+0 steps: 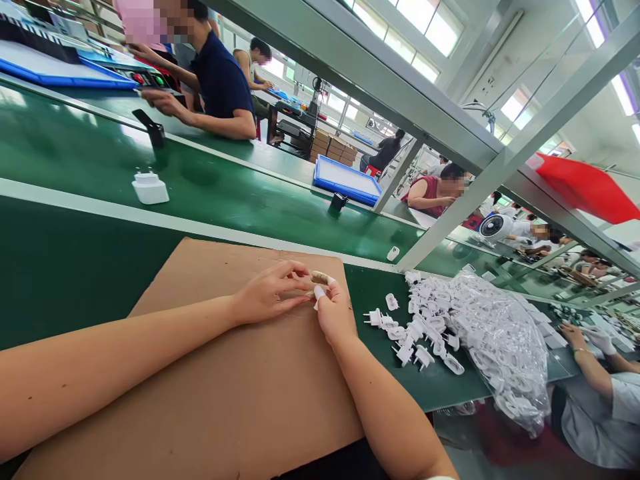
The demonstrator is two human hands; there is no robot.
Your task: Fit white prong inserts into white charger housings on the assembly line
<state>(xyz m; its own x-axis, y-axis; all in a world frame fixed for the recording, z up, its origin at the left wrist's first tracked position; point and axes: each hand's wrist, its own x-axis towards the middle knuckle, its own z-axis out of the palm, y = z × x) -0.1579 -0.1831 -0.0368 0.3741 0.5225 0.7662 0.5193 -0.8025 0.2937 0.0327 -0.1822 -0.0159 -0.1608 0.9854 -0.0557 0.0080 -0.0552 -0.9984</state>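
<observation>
My left hand (273, 290) is over a brown cardboard sheet (260, 380), its fingers stretched out and apart, tips close to my right fingers. Opposite it, my right hand (336, 313) has its thumb and fingers curled inward. A beige wrapping (321, 277) covers a right fingertip, and a white wrapping (319, 292) covers the thumb. Whatever my right fingers hold, if anything, is too small to make out. To the right of the cardboard lie several loose white plug parts (424, 357) with two pins, beside a clear plastic bag (505, 347) full of similar white pieces.
A green conveyor belt (225, 200) runs beyond the cardboard, carrying a white plug adapter (150, 188) and black adapters (339, 202). A slanted metal post (450, 207) rises behind the plug pile. Co-workers sit across the line, and one (595, 400) sits at right.
</observation>
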